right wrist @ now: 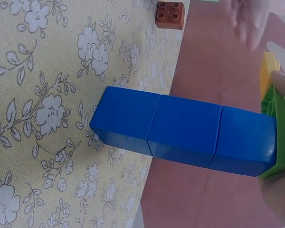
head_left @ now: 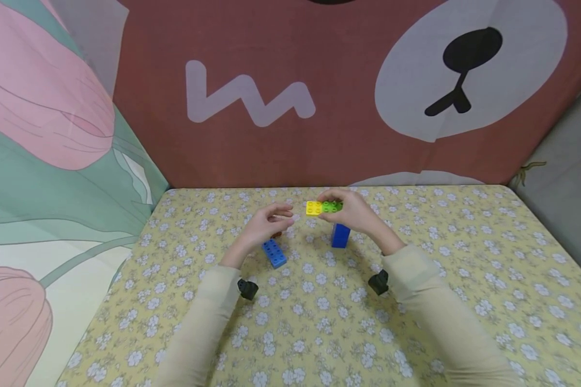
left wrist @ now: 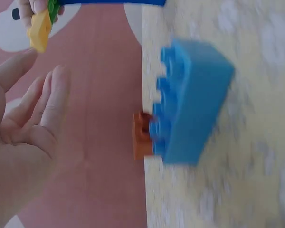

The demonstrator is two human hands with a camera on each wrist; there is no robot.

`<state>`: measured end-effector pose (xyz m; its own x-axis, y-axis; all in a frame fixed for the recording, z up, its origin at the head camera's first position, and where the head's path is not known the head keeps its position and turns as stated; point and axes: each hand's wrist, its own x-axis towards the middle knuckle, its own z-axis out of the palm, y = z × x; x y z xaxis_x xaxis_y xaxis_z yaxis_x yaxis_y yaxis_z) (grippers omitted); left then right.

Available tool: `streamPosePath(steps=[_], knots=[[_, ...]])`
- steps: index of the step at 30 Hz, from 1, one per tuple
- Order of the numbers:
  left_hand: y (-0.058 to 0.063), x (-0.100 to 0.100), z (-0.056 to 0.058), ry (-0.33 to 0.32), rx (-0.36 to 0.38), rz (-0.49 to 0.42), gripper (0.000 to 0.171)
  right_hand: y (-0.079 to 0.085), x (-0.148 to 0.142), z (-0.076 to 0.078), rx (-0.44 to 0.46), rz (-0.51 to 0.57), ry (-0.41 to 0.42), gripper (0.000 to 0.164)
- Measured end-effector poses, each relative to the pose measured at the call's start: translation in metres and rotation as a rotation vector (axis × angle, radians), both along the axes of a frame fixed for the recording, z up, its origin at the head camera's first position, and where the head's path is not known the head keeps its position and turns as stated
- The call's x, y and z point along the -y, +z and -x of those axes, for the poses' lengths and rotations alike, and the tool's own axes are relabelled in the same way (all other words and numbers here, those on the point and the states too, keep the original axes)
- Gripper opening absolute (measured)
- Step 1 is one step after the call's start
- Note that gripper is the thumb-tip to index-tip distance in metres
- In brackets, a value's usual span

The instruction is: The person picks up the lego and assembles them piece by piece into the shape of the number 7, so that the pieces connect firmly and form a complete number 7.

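My right hand point(head_left: 355, 212) grips a green toy brick point(head_left: 329, 206) by its long sides, at the top of a blue tower point(head_left: 340, 236). Three dark blue blocks point(right wrist: 185, 127) make up that tower, which stands upright on the table. A yellow brick point(head_left: 313, 208) sits at the green brick's left end, sticking out past the tower. My left hand point(head_left: 267, 221) hovers to the left with nothing in it, fingers apart from the thumb and facing the yellow brick. Below it lies a lighter blue studded brick point(left wrist: 199, 102), studs up.
A small brown brick point(right wrist: 170, 16) sits just behind the lighter blue brick, mostly covered by my left hand in the head view. The table wears a yellow flowered cloth point(head_left: 319, 322). A reddish printed curtain point(head_left: 271, 156) rises at its back edge.
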<state>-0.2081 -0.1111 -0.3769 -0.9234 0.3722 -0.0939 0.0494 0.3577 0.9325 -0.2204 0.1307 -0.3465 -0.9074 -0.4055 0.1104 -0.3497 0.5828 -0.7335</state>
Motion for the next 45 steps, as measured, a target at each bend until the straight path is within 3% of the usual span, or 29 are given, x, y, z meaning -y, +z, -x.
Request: streamPosePath(steps=[8, 20, 26, 32, 38, 45], knots=[[-0.007, 0.031, -0.007, -0.004, -0.015, 0.153, 0.037, -0.001, 0.002, -0.001, 0.007, -0.005, 0.013, 0.037], [-0.020, 0.063, -0.012, -0.034, -0.018, 0.216, 0.035, -0.001, 0.001, -0.001, 0.019, 0.000, 0.011, 0.037], [-0.025, 0.066, -0.012, -0.082, 0.026, 0.239, 0.036, -0.001, 0.001, -0.001, 0.011, 0.000, 0.013, 0.036], [-0.032, 0.062, -0.013, -0.141, 0.058, 0.203, 0.043, -0.002, 0.002, -0.001, 0.019, 0.001, 0.009, 0.036], [-0.033, 0.055, -0.015, -0.142, 0.101, 0.238, 0.051, -0.002, 0.002, -0.001, 0.025, 0.000, 0.007, 0.036], [-0.034, 0.053, -0.014, -0.217, 0.077, 0.287, 0.056, -0.002, 0.002, 0.000, 0.019, 0.004, 0.009, 0.036]])
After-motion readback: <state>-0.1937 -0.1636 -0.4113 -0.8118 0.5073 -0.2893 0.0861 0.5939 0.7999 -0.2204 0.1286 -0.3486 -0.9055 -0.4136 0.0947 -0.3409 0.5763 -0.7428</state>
